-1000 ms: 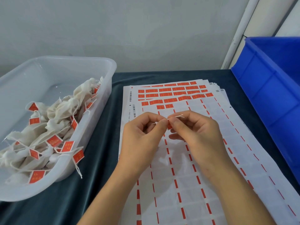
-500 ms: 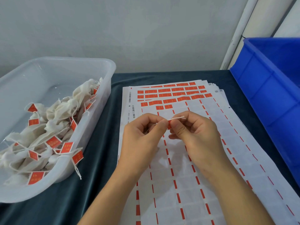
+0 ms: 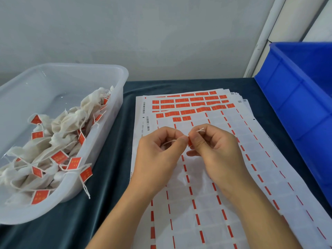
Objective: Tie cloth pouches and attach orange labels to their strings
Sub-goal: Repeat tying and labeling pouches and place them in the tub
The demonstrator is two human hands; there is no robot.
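While both hands meet over the label sheet [image 3: 206, 177], the left hand [image 3: 158, 159] pinches the string [image 3: 200, 130] and the right hand [image 3: 215, 151] pinches the orange label [image 3: 189, 141] onto it. Barely any shift from a second ago: folding continues, label probably not sealed. Pouch hidden.

Both hands [image 3: 188, 151] pinching orange label [image 3: 189, 141] on white string [image 3: 200, 130], above label sheets [image 3: 206, 186]

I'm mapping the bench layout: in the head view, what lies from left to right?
Clear tub of labelled pouches → left hand → orange label → right hand → blue crate.
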